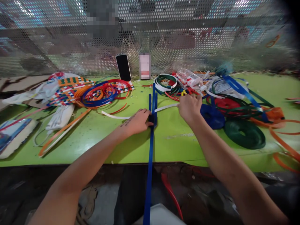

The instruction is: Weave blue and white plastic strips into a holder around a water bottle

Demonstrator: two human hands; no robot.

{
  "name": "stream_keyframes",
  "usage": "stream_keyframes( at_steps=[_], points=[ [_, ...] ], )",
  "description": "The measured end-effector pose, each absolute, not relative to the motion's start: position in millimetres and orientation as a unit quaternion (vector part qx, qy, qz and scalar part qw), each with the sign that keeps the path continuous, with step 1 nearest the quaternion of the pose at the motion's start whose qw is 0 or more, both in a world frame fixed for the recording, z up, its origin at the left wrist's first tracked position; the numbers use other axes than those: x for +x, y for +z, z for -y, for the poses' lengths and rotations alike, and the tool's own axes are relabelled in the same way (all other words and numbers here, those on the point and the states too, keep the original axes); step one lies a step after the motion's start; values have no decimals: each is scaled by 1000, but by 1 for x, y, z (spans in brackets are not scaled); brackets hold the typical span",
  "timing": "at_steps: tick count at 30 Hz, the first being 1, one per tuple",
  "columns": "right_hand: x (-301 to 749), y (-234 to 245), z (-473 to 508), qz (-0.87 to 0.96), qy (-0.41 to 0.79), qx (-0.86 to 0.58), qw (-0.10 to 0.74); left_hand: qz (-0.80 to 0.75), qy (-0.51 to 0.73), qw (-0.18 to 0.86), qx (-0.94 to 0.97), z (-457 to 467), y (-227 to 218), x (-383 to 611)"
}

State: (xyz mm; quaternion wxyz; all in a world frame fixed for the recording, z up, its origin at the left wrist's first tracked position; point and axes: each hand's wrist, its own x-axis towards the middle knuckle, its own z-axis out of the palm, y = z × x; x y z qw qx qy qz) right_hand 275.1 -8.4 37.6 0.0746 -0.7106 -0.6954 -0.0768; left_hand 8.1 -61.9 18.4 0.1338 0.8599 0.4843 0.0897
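Long blue plastic strips [151, 140] stand out from me across the table, one running down over the front edge toward my lap. My left hand [142, 120] is closed on them where they meet, thumb and fingers pinching from the left side. A white plastic strip [166, 107] crosses the blue ones at that spot; its other end [114, 117] curls out left, partly under my left hand. My right hand [190, 107] grips the white strip's right end, fingers curled round it. Just behind those fingers shows a small yellow piece [184, 92] that I cannot make out.
Coiled strips [99, 97] and a woven multicolour piece [67, 90] lie left, near a white power strip [59, 118]. Two phones [123, 67] lean on the perforated metal screen [164, 37]. Right are a plastic bottle [190, 78], a blue roll [212, 117] and a green roll [245, 133].
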Motion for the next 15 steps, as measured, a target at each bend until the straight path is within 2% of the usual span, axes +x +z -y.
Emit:
stream_keyframes(
  at_steps=[3,8,11,15],
  points=[
    [270,32,7,698,-148,-693,104,-480,88,132,863,61,18,6],
    [276,26,0,729,-173,-645,153,-464,103,123,871,59,13,3],
    [273,23,-4,784,-126,-579,184,-462,111,120,871,57,11,2],
    [261,20,-4,875,-14,-459,154,-461,107,116,873,58,12,3]
  ],
)
